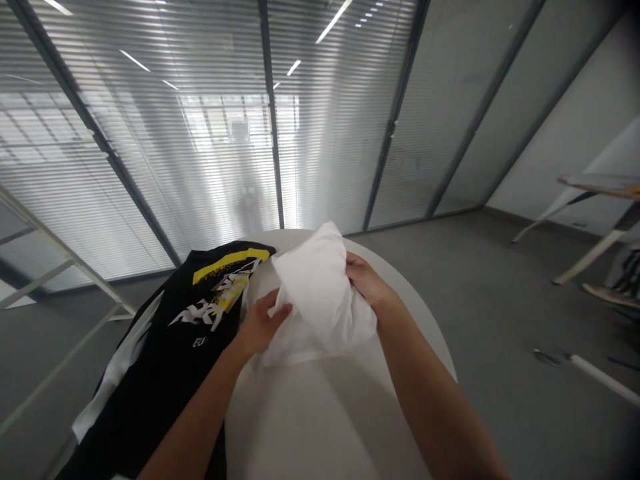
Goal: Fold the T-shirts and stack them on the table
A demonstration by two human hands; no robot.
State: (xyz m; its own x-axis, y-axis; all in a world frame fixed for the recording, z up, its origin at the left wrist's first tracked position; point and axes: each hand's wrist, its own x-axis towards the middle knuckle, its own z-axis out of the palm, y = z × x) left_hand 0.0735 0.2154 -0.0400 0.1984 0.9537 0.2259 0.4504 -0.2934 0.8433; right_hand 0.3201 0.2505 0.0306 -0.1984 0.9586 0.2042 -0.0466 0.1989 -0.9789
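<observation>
A folded white garment [320, 293] is held up just above the round white table [320, 413]. My left hand [260, 327] grips its lower left edge, thumb on top of the cloth. At the garment's right edge my right hand [367, 280] is closed, with its fingers tucked behind the fabric. A black T-shirt with yellow and white print [165, 353] lies spread over the table's left side and hangs over the rim, just left of my left hand.
Glass partition walls with slatted blinds [225, 133] stand behind the table. A white metal frame [55, 280] is at the left. Grey floor [500, 313] lies to the right, with a slanted-leg table [595, 193] and a white tube [600, 377] on the floor.
</observation>
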